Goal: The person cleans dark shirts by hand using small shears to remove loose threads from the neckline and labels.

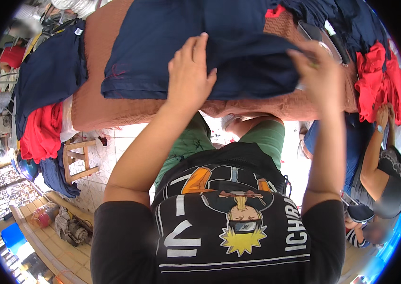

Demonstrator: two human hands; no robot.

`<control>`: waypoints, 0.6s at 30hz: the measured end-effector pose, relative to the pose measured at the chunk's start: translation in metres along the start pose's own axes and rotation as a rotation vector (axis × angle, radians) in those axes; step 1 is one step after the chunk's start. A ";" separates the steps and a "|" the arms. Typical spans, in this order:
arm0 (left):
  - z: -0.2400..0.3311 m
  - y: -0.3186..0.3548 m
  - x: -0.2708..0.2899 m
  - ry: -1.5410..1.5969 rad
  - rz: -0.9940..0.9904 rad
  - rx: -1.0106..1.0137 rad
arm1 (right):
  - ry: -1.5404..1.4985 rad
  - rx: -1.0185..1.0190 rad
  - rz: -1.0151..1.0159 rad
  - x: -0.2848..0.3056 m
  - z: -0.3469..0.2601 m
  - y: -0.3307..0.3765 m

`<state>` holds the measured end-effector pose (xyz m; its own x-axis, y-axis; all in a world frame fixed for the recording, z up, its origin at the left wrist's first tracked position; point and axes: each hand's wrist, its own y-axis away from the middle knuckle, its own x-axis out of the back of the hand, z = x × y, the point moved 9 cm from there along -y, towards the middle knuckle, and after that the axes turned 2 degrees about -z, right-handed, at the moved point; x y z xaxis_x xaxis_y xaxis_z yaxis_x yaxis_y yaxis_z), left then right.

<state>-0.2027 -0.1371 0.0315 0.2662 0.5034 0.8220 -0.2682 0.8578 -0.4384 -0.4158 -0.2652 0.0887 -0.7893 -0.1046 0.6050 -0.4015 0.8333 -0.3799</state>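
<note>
A navy blue garment (157, 57) lies spread across the brown-covered table before me, with loose red threads near its left hem. My left hand (191, 71) rests on the cloth with its fingers stretched out. At the right, my right hand (319, 71) is at the garment's raised, rounded edge. Motion smears its fingers, so I cannot make out whether they grip the cloth. The garment's far part runs out of view at the top.
The brown table cover (94, 111) hangs over the near edge. Navy garments (51, 75) and red cloth (44, 132) hang at the left, near a wooden stool (81, 158). On the right, another person's hands (384, 116) touch red garments (373, 85). A clear plastic box (328, 45) sits at the back right.
</note>
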 end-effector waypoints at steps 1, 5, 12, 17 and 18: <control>0.003 0.003 0.004 0.076 -0.022 0.011 | 0.259 0.000 -0.125 0.028 0.000 -0.006; 0.032 0.001 0.007 0.267 -0.032 -0.141 | 0.582 0.155 -0.533 0.040 -0.025 0.014; 0.038 -0.010 0.043 0.284 0.185 -0.146 | 0.235 0.343 -0.405 -0.054 -0.069 0.006; -0.069 0.023 0.067 -0.081 0.201 0.081 | -0.076 0.117 -0.074 0.024 0.013 -0.014; -0.095 0.034 0.068 -0.032 0.166 0.128 | -0.083 0.120 -0.032 0.037 0.041 -0.013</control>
<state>-0.1061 -0.0642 0.0378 0.1795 0.6312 0.7546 -0.4217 0.7423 -0.5207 -0.4594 -0.3018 0.0874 -0.8091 -0.1783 0.5599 -0.4754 0.7586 -0.4455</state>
